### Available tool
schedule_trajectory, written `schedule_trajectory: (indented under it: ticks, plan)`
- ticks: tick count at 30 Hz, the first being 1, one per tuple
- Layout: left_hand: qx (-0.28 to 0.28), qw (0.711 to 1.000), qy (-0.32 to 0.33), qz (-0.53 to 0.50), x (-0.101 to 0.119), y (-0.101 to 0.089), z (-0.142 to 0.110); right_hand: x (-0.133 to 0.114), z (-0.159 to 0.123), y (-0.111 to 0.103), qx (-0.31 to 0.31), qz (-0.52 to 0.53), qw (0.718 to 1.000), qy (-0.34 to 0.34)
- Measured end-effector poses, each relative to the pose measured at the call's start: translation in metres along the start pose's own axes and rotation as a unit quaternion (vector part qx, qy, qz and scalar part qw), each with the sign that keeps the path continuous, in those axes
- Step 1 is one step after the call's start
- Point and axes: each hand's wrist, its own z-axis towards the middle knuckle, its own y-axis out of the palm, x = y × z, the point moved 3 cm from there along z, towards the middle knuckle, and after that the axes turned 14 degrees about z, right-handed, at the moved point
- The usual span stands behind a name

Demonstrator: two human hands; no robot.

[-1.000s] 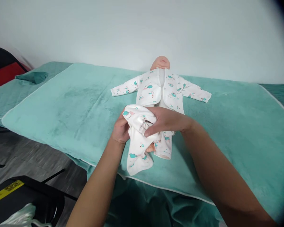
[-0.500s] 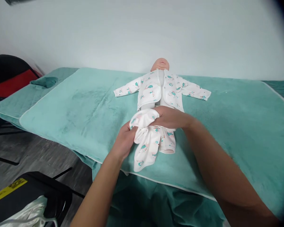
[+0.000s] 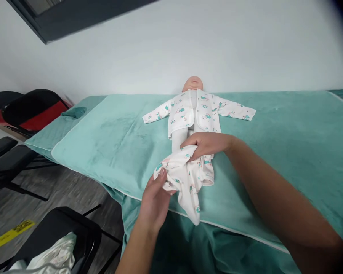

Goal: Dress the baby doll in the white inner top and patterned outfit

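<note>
A baby doll (image 3: 193, 83) lies on its back on a teal towel (image 3: 108, 140), head toward the wall. It wears a white printed shirt (image 3: 198, 110) that is open down the front, sleeves spread out. Printed white baby trousers (image 3: 185, 179) are bunched over the doll's legs. My right hand (image 3: 205, 144) is closed on the upper part of the trousers at the doll's hips. My left hand (image 3: 156, 198) grips the lower left fold of the same trousers, near the towel's front edge. One trouser leg hangs toward that edge.
The towel covers a long table against a white wall. Black and red chairs (image 3: 31, 114) stand at the left. A black seat (image 3: 65, 232) with a pale cloth (image 3: 54, 255) on it is at the bottom left. A small teal cloth (image 3: 76, 112) lies at the table's left end.
My left hand has drawn the trousers down toward the front edge, uncovering the doll's pale upper leg. My right hand stays at the hips. The view has tilted up.
</note>
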Motion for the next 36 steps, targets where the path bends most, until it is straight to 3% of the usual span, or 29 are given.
schedule_trajectory:
  ticks: [5, 11, 14, 17, 24, 27, 32, 36]
  plan:
    - [-0.034, 0.999, -0.018, -0.003, -0.006, 0.012, 0.013, 0.012, -0.005, -0.013, 0.031, 0.099, 0.993, -0.063]
    - [0.015, 0.993, -0.008, 0.12, 0.006, 0.025, 0.025, 0.015, -0.006, -0.014, 0.044, 0.166, 0.982, -0.085]
    - [0.04, 0.993, 0.0, 0.115, 0.014, 0.023, 0.027, 0.008, -0.004, -0.008, 0.051, 0.121, 0.989, -0.069]
    - [0.056, 0.996, -0.038, 0.064, 0.01, 0.016, 0.02, 0.003, 0.0, 0.0, 0.065, 0.029, 0.997, -0.036]
    - [0.102, 0.988, -0.116, -0.027, -0.028, 0.026, -0.028, 0.0, 0.007, 0.014, 0.046, -0.082, 0.995, 0.029]
    - [0.108, 0.986, -0.12, -0.032, -0.043, 0.031, -0.036, 0.0, 0.007, 0.017, 0.022, -0.109, 0.993, 0.043]
    - [0.153, 0.983, -0.054, 0.089, -0.041, 0.003, -0.019, 0.004, 0.008, 0.015, 0.084, -0.17, 0.98, 0.063]
    - [0.159, 0.963, -0.04, 0.213, -0.034, -0.009, -0.011, 0.007, 0.01, 0.016, 0.105, -0.207, 0.97, 0.073]
